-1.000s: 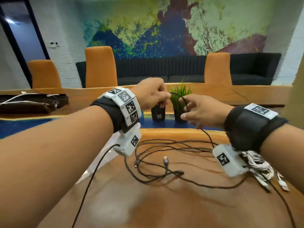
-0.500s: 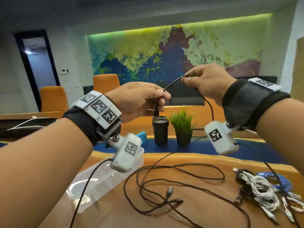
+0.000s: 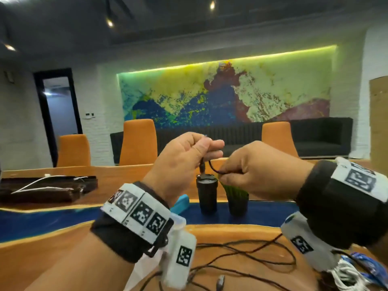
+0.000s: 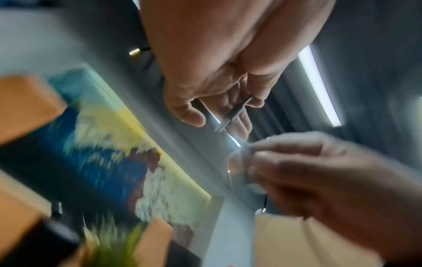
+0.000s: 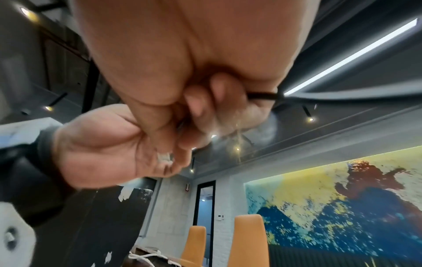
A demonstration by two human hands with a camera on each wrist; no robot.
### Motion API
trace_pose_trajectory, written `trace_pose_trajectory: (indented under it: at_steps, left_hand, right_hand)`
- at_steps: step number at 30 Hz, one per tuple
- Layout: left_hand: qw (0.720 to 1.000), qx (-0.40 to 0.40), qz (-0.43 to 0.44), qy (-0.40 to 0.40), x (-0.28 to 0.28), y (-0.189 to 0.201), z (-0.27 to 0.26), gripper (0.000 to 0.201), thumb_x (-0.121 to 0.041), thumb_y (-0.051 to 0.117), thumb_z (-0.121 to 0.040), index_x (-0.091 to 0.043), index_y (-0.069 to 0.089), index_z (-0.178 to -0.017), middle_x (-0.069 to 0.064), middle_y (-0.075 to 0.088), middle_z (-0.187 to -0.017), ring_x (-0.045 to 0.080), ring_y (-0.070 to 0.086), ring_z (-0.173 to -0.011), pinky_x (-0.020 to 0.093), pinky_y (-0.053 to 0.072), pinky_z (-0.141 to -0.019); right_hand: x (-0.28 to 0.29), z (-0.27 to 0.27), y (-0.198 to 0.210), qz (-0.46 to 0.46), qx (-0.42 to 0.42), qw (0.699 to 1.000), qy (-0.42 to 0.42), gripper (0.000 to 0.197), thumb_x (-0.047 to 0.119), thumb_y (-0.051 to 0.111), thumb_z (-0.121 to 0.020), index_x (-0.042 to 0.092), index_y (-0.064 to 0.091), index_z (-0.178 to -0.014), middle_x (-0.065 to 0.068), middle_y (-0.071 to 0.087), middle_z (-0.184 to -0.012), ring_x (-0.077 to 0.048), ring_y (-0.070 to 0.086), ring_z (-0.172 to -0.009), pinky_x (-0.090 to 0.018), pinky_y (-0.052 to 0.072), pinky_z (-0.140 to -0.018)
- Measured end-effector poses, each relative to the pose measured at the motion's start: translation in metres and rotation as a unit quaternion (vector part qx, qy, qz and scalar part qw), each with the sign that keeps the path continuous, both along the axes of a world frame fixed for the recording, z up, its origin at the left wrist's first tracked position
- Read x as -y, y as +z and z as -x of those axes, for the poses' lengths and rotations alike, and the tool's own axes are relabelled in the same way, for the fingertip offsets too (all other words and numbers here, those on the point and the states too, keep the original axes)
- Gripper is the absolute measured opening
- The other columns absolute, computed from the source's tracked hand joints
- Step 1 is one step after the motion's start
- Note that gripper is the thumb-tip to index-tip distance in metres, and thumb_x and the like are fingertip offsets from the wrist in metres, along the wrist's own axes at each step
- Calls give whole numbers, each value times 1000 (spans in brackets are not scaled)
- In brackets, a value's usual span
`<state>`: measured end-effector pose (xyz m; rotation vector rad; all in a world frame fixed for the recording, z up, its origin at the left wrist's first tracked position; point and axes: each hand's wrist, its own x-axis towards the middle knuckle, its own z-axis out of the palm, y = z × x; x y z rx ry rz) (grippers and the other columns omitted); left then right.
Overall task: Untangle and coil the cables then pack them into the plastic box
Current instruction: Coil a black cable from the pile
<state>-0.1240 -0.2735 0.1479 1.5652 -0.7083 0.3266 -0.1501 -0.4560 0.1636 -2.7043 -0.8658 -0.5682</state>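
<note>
Left hand and right hand fingers pinch the black cable; the plastic box at 7 o'clock is mostly hidden, contents unseen.

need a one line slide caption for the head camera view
Both hands, left hand and right hand, pinch one end of a black cable above the wooden table.

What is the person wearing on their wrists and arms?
Both forearms are bare, with no sleeves. Each wrist carries a wide black strap bearing white blocks printed with black square markers. A white camera pod with one such marker hangs beneath each wrist.
</note>
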Motion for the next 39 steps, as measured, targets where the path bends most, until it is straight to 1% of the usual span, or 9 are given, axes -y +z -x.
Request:
trace_pose_trajectory:
  at_steps: [4, 9, 14, 18, 21, 25, 28, 31, 39]
  left_hand:
    - [972, 136, -182, 62, -1, 0, 1, 16, -30, 55, -97, -17, 63, -94, -11, 70, -80, -5, 62, -71, 12, 43, -66]
    - [968, 125, -209, 51, -1, 6, 1, 17, -21, 49, -102, -22, 66, -99, 1, 67, -79, 4, 56, -67, 24, 43, -65]
    - [985, -22, -166, -43, -5, 18, 9, 23, -17, 44, -103, -17, 66, -96, 2, 75, -93, 28, 53, -86, 24, 35, -61]
    - [974, -124, 36, -184, -4, 33, 16, 16, -23, 46, -96, -16, 59, -89, 8, 73, -113, 10, 58, -74, 29, 34, -64]
    - [967, -109, 114, -199, 5, 42, 12, 23, -22, 37, -105, -20, 53, -90, 6, 69, -127, 11, 69, -95, 33, 43, -75]
    - [980, 111, -150, 66, 4, 29, -8, 21, -13, 42, -105, -15, 59, -93, -2, 67, -125, 1, 61, -117, 21, 49, -93]
    - [936, 175, -283, 112, 0, 21, -11, 17, -14, 47, -103, -17, 59, -91, -17, 64, -95, -19, 57, -92, 7, 44, -78]
    - [917, 212, -317, 121, 0, 21, -10, 19, -18, 47, -103, -23, 58, -88, -12, 58, -77, -1, 54, -72, 19, 44, -67]
    - [980, -79, -38, -180, 0, 32, 16, 26, -23, 41, -100, -11, 63, -92, 8, 73, -113, 8, 51, -71, 24, 34, -60]
  right_hand:
    - [8, 12, 23, -39, 62, 997, 26, 10, 25, 69, -87, 28, 79, -89, 10, 69, -77, -5, 63, -75, -25, 52, -68]
    - [18, 4, 38, -90, 146, 983, 70, 6, 26, 78, -80, 22, 76, -84, 10, 67, -74, -7, 63, -71, -33, 56, -67]
    - [28, -25, 35, -184, 179, 962, 91, 12, 23, 77, -81, 15, 77, -90, 2, 69, -84, -13, 64, -79, -38, 55, -74]
    - [24, -51, 16, -321, 134, 933, 97, 16, 17, 66, -92, 9, 76, -101, 2, 72, -85, -9, 66, -81, -33, 55, -76]
    - [7, -55, -15, -231, 102, 965, 69, 16, 24, 58, -97, 16, 71, -93, 15, 59, -69, 4, 54, -66, -22, 42, -65]
    - [2, -33, -11, -105, 124, 986, 41, 21, 30, 62, -92, 18, 63, -75, 8, 58, -64, -7, 53, -63, -22, 40, -58]
    - [12, -20, 15, -98, 149, 982, 55, 10, 24, 69, -87, 21, 75, -79, 13, 63, -66, 1, 58, -67, -10, 40, -58]
    - [13, -19, 27, -75, 216, 972, 49, 9, 30, 76, -81, 22, 75, -80, 10, 67, -71, -7, 59, -66, -27, 49, -60]
    - [23, -42, 27, -358, 112, 917, 137, 12, 14, 66, -91, 9, 76, -94, -12, 72, -84, -26, 65, -76, -42, 55, -75]
